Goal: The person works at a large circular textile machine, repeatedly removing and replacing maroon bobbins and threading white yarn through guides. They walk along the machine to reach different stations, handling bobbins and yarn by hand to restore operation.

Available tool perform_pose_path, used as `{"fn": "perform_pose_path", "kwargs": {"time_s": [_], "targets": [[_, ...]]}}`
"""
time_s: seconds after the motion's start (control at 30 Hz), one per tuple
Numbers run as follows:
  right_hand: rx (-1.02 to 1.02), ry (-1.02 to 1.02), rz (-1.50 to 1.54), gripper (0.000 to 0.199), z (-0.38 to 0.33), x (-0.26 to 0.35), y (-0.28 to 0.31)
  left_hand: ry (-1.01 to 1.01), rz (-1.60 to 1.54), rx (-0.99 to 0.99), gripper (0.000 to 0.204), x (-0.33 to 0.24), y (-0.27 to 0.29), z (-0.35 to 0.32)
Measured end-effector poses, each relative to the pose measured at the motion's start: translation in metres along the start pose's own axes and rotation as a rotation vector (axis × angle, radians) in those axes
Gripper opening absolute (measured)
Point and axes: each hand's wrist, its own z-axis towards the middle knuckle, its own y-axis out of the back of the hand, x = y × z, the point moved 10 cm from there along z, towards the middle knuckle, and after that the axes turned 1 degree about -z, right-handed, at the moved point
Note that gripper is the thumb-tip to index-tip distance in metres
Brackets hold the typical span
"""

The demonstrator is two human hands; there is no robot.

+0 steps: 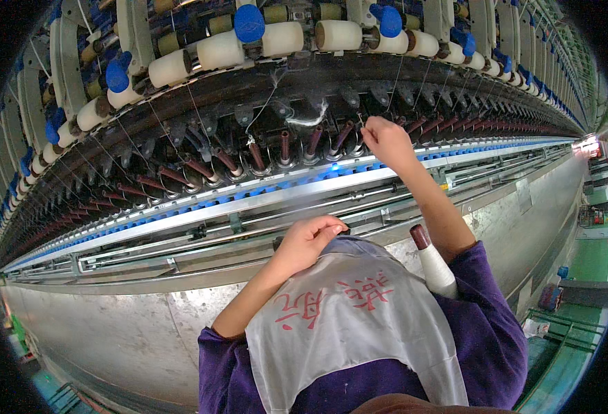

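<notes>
My right hand [389, 141] reaches up to the row of spindles on a spinning frame, its fingers closed beside a brown bobbin tube [343, 136]. What it pinches, if anything, is hidden. Lower down, in front of my apron [359, 303], my left hand [311, 240] is curled with thumb and fingers together. Something small and dark shows at its fingertips, too unclear to name. A cone-shaped bobbin of white yarn [437, 270] with a brown top is tucked between my right arm and chest. Loose white fibre [307, 120] hangs behind the spindles.
White rollers [282, 39] and blue knobs [249, 24] line the machine's top. Fine yarns run down to several bobbin tubes [198, 167]. A blue-and-silver rail [249, 192] crosses before them, above a metal panel [131, 317]. A green rack [566, 338] stands at the right.
</notes>
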Motion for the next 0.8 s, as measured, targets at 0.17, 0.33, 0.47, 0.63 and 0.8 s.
{"fn": "perform_pose_path", "kwargs": {"time_s": [0.17,0.33,0.47,0.63,0.8], "targets": [[-0.208,0.051,0.063,0.027,0.01,0.013,0.015,-0.003,0.008,0.041,0.02,-0.001,-0.005,0.005],[-0.253,0.048,-0.009,0.021,0.021,0.016,0.008,0.0,0.032,0.035,0.019,-0.002,-0.006,0.005],[-0.327,0.126,0.027,0.012,0.023,0.019,0.016,-0.011,0.018,0.02,0.02,-0.002,-0.003,0.0],[-0.193,0.098,0.022,0.021,0.035,0.012,0.013,0.003,0.037,0.009,0.021,-0.001,0.001,-0.004],[-0.085,0.069,0.002,0.028,0.045,0.011,0.008,-0.015,0.027,0.012,0.021,-0.004,-0.001,-0.004]]}}
